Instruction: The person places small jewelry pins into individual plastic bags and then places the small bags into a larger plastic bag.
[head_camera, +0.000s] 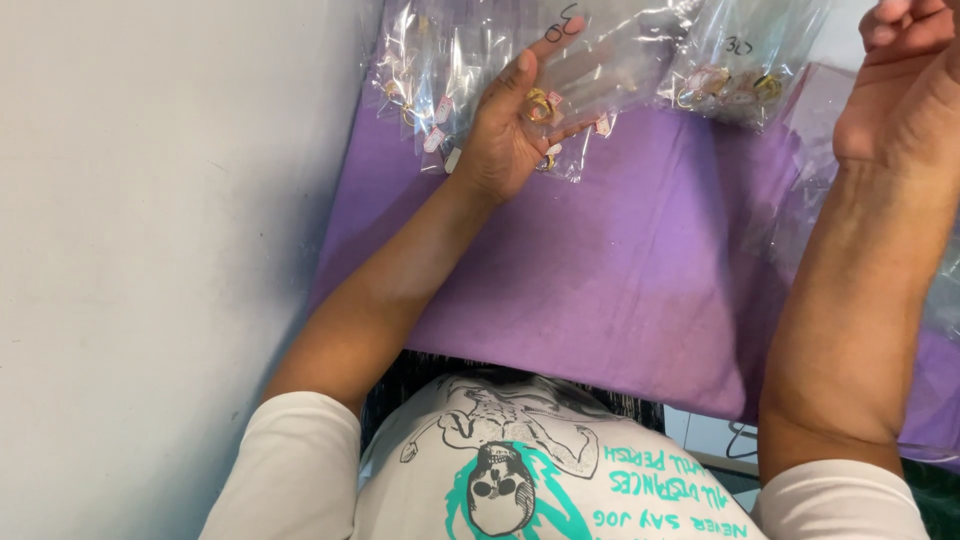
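My left hand (505, 125) reaches across the purple cloth (620, 270) and holds a clear plastic bag (590, 70) with gold rings and small pink tags in it. One gold ring (538, 105) shows against my fingers. My right hand (905, 85) is raised at the upper right, its fingers curled at the frame's edge; what it holds, if anything, is out of view. More clear bags of rings lie at the far left (415, 70) and far right (735, 75) of the cloth.
A pale wall (150, 250) runs along the left side of the purple-covered table. Thin clear plastic sheeting (945, 280) hangs over the right edge. My white printed shirt (520, 470) fills the bottom.
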